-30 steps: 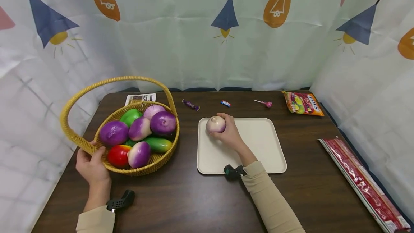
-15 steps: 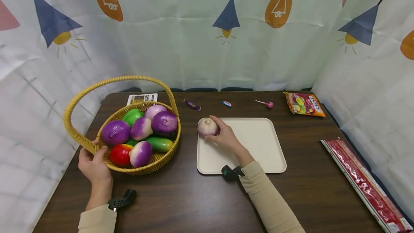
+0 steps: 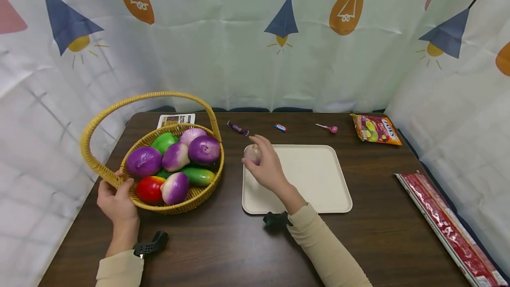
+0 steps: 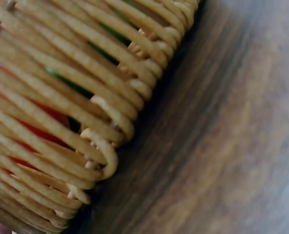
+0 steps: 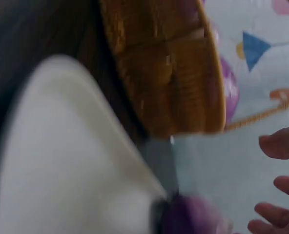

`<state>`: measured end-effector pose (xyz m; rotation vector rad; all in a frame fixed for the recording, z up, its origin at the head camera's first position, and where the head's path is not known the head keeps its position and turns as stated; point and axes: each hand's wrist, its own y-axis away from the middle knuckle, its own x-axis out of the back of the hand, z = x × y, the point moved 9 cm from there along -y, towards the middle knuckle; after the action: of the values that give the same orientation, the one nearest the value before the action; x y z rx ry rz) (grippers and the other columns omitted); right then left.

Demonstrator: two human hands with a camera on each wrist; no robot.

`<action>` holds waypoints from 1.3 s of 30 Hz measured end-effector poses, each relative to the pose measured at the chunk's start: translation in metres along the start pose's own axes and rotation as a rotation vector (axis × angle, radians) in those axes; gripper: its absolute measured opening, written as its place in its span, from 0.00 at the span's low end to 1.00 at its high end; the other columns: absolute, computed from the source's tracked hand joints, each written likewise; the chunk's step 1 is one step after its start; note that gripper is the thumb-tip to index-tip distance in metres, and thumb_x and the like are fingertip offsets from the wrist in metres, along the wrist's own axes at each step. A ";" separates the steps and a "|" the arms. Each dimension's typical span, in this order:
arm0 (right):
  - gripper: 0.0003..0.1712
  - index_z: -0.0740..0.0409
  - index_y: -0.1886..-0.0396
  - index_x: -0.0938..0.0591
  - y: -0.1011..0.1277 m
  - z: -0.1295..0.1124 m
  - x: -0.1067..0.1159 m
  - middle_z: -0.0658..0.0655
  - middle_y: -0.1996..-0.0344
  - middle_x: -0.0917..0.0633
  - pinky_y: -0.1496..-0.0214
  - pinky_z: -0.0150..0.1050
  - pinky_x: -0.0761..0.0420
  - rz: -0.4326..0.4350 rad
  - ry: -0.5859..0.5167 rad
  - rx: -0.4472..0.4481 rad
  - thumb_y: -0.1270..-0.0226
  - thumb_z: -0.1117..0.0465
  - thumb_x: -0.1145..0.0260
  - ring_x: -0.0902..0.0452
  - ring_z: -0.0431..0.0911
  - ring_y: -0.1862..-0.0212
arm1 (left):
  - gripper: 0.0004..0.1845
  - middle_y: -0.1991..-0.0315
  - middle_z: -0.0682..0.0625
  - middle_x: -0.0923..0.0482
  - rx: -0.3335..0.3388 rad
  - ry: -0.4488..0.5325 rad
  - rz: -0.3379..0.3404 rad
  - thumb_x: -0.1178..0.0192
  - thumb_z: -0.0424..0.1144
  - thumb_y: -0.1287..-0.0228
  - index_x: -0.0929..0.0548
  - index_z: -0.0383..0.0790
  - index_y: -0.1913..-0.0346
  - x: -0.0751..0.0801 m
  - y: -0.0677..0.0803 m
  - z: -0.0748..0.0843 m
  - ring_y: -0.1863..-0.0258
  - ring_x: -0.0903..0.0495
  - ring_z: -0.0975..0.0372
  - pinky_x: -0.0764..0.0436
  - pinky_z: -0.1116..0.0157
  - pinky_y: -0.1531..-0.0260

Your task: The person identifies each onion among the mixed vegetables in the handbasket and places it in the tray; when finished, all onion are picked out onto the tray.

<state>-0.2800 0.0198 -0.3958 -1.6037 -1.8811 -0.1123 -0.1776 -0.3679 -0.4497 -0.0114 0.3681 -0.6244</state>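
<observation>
A person's right hand point(image 3: 268, 169), in the middle of the head view, has its fingers curled loosely around a pale onion point(image 3: 253, 153) at the upper left corner of a cream tray point(image 3: 318, 180); the fingers partly hide the onion, and whether it rests on the tray or is lifted just off it cannot be told. In the blurred right wrist view the fingers point(image 5: 280, 146) show spread at the right edge of the frame, with the tray's pale rim point(image 5: 61, 161) at the lower left and the basket wall point(image 5: 169, 73) above it. At the lower left of the head view the left hand point(image 3: 116, 200) grips the near rim of a woven yellow basket point(image 3: 199, 196), thumb hooked over the edge where the tall handle point(image 3: 139, 98) joins it. The basket holds purple onions point(image 3: 203, 149), a green pepper point(image 3: 163, 141), a red tomato point(image 3: 149, 189) and a green cucumber point(image 3: 198, 175). The left wrist view shows only the woven basket wall point(image 4: 86, 107) close up, sitting on the dark wooden surface point(image 3: 223, 251). Along the far edge of the surface lie a printed card point(image 3: 176, 119), a purple candy point(image 3: 237, 128), a small blue and red candy point(image 3: 280, 127), a pink lollipop point(image 3: 330, 128) and a candy bag point(image 3: 376, 129). A long red package point(image 3: 446, 225) lies at the right edge.
</observation>
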 end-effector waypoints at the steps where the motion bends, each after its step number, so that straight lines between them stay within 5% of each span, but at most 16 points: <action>1: 0.35 0.59 0.33 0.30 0.000 -0.009 -0.004 0.58 0.33 0.31 0.40 0.56 0.27 -0.004 -0.038 0.033 0.41 0.61 0.29 0.33 0.56 0.34 | 0.12 0.61 0.48 0.20 -0.005 0.002 -0.003 0.40 0.20 0.43 0.18 0.32 0.56 -0.001 0.000 0.001 0.55 0.25 0.58 0.25 0.73 0.56; 6: 0.34 0.57 0.33 0.29 -0.008 -0.043 -0.040 0.54 0.35 0.27 0.38 0.45 0.26 -0.097 -0.106 0.145 0.39 0.60 0.29 0.30 0.48 0.35 | 0.12 0.64 0.48 0.21 -0.029 -0.005 -0.010 0.40 0.18 0.45 0.18 0.31 0.58 0.000 -0.001 0.002 0.60 0.25 0.59 0.24 0.72 0.59; 10: 0.38 0.51 0.31 0.31 -0.023 -0.052 -0.067 0.51 0.33 0.28 0.36 0.37 0.29 -0.157 -0.018 0.148 0.41 0.56 0.28 0.31 0.42 0.35 | 0.13 0.65 0.49 0.21 -0.040 -0.047 -0.003 0.40 0.18 0.46 0.18 0.31 0.59 0.003 0.001 0.001 0.60 0.25 0.59 0.24 0.73 0.59; 17: 0.51 0.49 0.24 0.41 -0.035 -0.055 -0.100 0.53 0.28 0.35 0.35 0.48 0.31 -0.291 0.224 0.110 0.44 0.47 0.26 0.36 0.48 0.31 | 0.13 0.66 0.50 0.21 -0.074 -0.056 -0.005 0.41 0.16 0.48 0.18 0.30 0.59 0.003 0.000 0.004 0.61 0.25 0.60 0.24 0.72 0.60; 20: 0.52 0.49 0.24 0.41 -0.037 -0.056 -0.104 0.53 0.30 0.33 0.36 0.49 0.32 -0.284 0.292 0.116 0.45 0.45 0.26 0.34 0.47 0.33 | 0.13 0.66 0.51 0.22 -0.072 -0.055 -0.008 0.41 0.16 0.47 0.18 0.30 0.59 0.003 0.000 0.004 0.62 0.26 0.60 0.24 0.72 0.60; 28: 0.56 0.42 0.25 0.42 -0.020 -0.054 -0.086 0.54 0.40 0.35 0.39 0.48 0.28 -0.180 0.103 0.064 0.51 0.45 0.23 0.33 0.47 0.41 | 0.12 0.66 0.51 0.21 -0.070 -0.066 -0.004 0.41 0.16 0.47 0.19 0.29 0.60 0.004 0.003 0.003 0.61 0.25 0.61 0.24 0.73 0.61; 32: 0.53 0.41 0.28 0.38 -0.008 -0.050 -0.062 0.53 0.41 0.37 0.39 0.46 0.27 -0.128 -0.047 0.036 0.53 0.47 0.22 0.33 0.45 0.41 | 0.12 0.65 0.49 0.20 -0.076 -0.043 -0.010 0.41 0.16 0.48 0.19 0.28 0.60 0.003 0.003 0.003 0.62 0.25 0.60 0.23 0.73 0.62; 39: 0.51 0.50 0.33 0.37 0.000 -0.027 -0.012 0.54 0.39 0.32 0.42 0.48 0.26 -0.064 -0.104 0.011 0.55 0.52 0.19 0.32 0.47 0.41 | 0.13 0.66 0.48 0.21 -0.101 -0.033 -0.004 0.41 0.15 0.48 0.17 0.32 0.62 0.002 0.001 0.007 0.63 0.25 0.61 0.24 0.73 0.61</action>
<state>-0.2681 -0.0031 -0.3810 -1.5694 -2.0093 -0.0468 -0.1731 -0.3695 -0.4443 -0.1186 0.3671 -0.6082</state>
